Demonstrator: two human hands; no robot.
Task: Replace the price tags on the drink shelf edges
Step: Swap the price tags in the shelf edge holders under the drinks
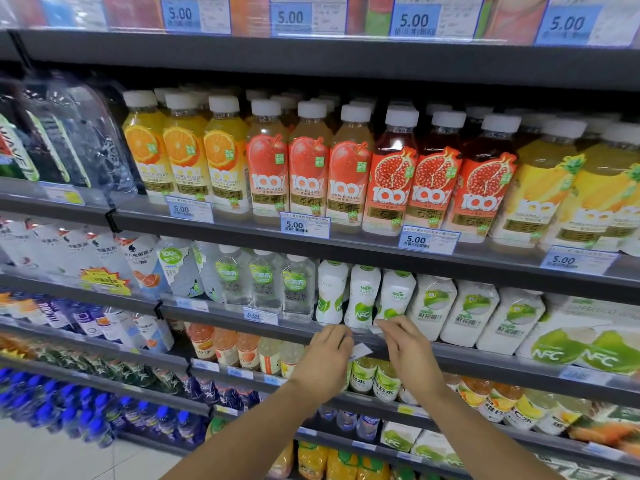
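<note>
- Far left of the white NFC bottle (363, 301), large clear water bottles (79, 140) are blurred. One label is cut off and seems to read "WAVE".
- Up and left of the bottle, the orange juice bottles (183, 150) read "100%", with a "5.00" tag (189, 209) on the edge below them. The fine print on that tag is too small to read.
- Just left of the bottle, clear bottles stand behind a tag reading "6.00" (259, 315).
- Above the bottle, the red-labelled bottles (308, 164) read "100% APPLE JUICE", over a second "5.00" tag (304, 226).
- The left hand (325, 362) is just below the bottle, with its fingers curled round a price tag (361, 350). Only one white corner of the tag shows, and its print is hidden.
- The right hand (408, 351) is below and right of the bottle. Its thumb and forefinger are pressed together on a white slip (375, 330) at the shelf edge (485, 358). The slip is too small to read.
- Up and right of the bottle, pomegranate bottles (436, 188) read "100%" above a "5.00" tag (427, 240).
- Far right of the bottle, a white-and-green carton (581, 341) is marked "NFC", and its far side is cut off by the frame.
</note>
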